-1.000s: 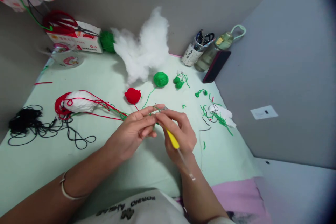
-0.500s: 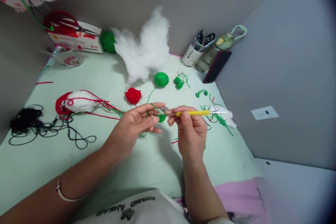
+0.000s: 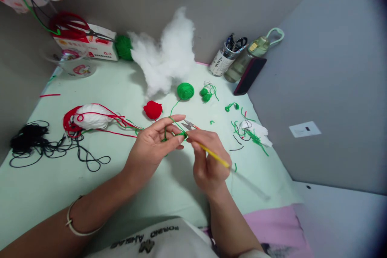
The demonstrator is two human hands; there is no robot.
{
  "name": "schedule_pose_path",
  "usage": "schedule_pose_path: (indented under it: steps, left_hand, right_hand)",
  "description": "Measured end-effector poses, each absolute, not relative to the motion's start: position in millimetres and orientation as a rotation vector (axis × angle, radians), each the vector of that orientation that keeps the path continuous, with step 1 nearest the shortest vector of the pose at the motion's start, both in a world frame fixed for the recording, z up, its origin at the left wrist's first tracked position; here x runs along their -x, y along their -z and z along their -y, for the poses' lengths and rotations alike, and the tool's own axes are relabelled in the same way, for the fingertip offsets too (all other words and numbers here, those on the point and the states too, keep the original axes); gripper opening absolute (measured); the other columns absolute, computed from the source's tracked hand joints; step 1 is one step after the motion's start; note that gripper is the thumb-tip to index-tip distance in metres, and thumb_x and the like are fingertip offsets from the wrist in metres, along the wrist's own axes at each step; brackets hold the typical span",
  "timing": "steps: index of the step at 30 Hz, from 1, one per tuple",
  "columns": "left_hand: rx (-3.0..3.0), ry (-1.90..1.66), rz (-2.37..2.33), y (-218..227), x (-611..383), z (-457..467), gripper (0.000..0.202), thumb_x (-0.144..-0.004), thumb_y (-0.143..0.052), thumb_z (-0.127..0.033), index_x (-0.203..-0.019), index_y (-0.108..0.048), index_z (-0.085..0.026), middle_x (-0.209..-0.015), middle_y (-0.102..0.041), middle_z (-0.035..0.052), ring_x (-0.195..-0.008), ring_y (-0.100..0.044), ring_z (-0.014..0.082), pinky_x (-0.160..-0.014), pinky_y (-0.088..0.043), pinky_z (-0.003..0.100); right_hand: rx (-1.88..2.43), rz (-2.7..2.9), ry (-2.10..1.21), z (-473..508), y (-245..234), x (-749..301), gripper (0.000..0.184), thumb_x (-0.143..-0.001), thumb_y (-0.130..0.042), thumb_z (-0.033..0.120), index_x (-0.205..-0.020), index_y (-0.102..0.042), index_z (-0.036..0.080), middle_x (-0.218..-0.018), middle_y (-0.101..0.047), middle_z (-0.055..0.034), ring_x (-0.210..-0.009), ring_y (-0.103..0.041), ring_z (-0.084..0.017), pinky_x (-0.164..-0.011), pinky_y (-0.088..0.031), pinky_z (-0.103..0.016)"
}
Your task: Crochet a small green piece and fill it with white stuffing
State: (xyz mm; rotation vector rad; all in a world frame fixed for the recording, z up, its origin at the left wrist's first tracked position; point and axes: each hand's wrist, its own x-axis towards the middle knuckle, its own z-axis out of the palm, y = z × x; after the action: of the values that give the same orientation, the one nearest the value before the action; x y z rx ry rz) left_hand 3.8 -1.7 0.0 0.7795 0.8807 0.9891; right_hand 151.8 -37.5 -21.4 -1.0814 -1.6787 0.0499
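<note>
My left hand (image 3: 152, 145) pinches a small green crochet piece (image 3: 180, 134), with green yarn (image 3: 171, 123) looped over its fingers. That strand runs up to a green yarn ball (image 3: 185, 91). My right hand (image 3: 208, 159) grips a yellow-handled crochet hook (image 3: 216, 157), its tip at the green piece and its handle slanting down to the right. Small snips (image 3: 190, 125) lie on the table just beyond my fingers. A red yarn ball (image 3: 152, 109) sits a little further back.
On the pale green table (image 3: 121, 84) lie white stuffing (image 3: 166, 58), white yarn wound with red (image 3: 90, 116), tangled black yarn (image 3: 33, 141) and green scraps (image 3: 250, 135). A pen cup (image 3: 223, 58), bottle (image 3: 250, 54), phone (image 3: 249, 75) and box with red scissors (image 3: 84, 40) stand at the back.
My right hand has swung the hook from level and pointing right to slanting down-right, and dropped slightly. The left hand's fingers have spread with the yarn over them.
</note>
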Motion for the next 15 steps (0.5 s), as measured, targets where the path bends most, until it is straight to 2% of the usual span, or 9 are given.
schedule_pose_path:
  steps: [2,4,6,8,10,12,15]
  left_hand:
    - [-0.643,-0.897,-0.81,2,-4,2,0.041,-0.081,-0.085,-0.027,-0.121,-0.078,-0.026,-0.075,-0.058,-0.0039,-0.064,-0.052,0.0065,-0.065,-0.054,0.017]
    - [-0.519,-0.793,-0.744,3,-2,-1,0.037,-0.084,-0.082,-0.028,-0.12,-0.08,-0.022,-0.065,-0.048,-0.0061,-0.056,-0.042,0.0045,-0.063,-0.054,0.017]
    - [-0.465,-0.763,-0.717,2,0,-5,0.034,-0.084,-0.081,-0.025,-0.118,-0.081,-0.019,-0.06,-0.039,-0.0083,-0.051,-0.032,0.0029,-0.059,-0.051,0.014]
    - [-0.476,-0.792,-0.712,0,2,-8,0.035,-0.084,-0.081,-0.022,-0.119,-0.081,-0.02,-0.058,-0.036,-0.0095,-0.05,-0.027,0.0024,-0.057,-0.05,0.013]
    - [-0.535,-0.805,-0.688,-2,2,-9,0.033,-0.085,-0.081,-0.022,-0.118,-0.081,-0.023,-0.056,-0.038,-0.0095,-0.05,-0.029,0.0031,-0.059,-0.052,0.015]
    - [-0.605,-0.802,-0.679,-3,1,-8,0.03,-0.085,-0.082,-0.025,-0.115,-0.082,-0.024,-0.054,-0.04,-0.009,-0.051,-0.034,0.0046,-0.062,-0.055,0.017]
    - [-0.68,-0.838,-0.733,-3,0,-5,0.033,-0.082,-0.085,-0.027,-0.115,-0.081,-0.025,-0.065,-0.054,-0.0072,-0.053,-0.039,0.0036,-0.065,-0.056,0.019]
  right_hand:
    - [1.132,1.733,0.102,37,24,-151,0.041,-0.094,-0.064,0.007,-0.126,-0.07,0.031,-0.106,-0.076,-0.006,-0.092,-0.073,-0.02,-0.076,-0.063,-0.035]
    - [1.14,1.697,0.069,37,23,-152,0.038,-0.094,-0.065,0.008,-0.124,-0.072,0.03,-0.108,-0.075,-0.0068,-0.093,-0.073,-0.021,-0.077,-0.062,-0.037]
    - [1.115,1.529,-0.174,37,17,-155,0.029,-0.098,-0.059,0.011,-0.117,-0.074,0.028,-0.101,-0.075,-0.0057,-0.084,-0.072,-0.019,-0.073,-0.061,-0.037]
    - [1.063,1.292,-0.443,35,11,-157,0.025,-0.103,-0.053,0.016,-0.108,-0.076,0.026,-0.093,-0.074,-0.0036,-0.071,-0.068,-0.015,-0.065,-0.059,-0.033]
    - [1.012,1.153,-0.626,33,8,-158,0.023,-0.104,-0.054,0.022,-0.101,-0.076,0.026,-0.09,-0.074,-0.0026,-0.067,-0.065,-0.013,-0.061,-0.056,-0.03]
    - [1.004,1.153,-0.709,31,7,-156,0.019,-0.103,-0.058,0.025,-0.099,-0.077,0.025,-0.09,-0.074,-0.003,-0.074,-0.067,-0.014,-0.064,-0.055,-0.03]
    - [1.043,1.19,-0.704,30,8,-153,0.018,-0.102,-0.06,0.025,-0.101,-0.078,0.025,-0.091,-0.075,-0.0033,-0.077,-0.067,-0.015,-0.067,-0.056,-0.03]
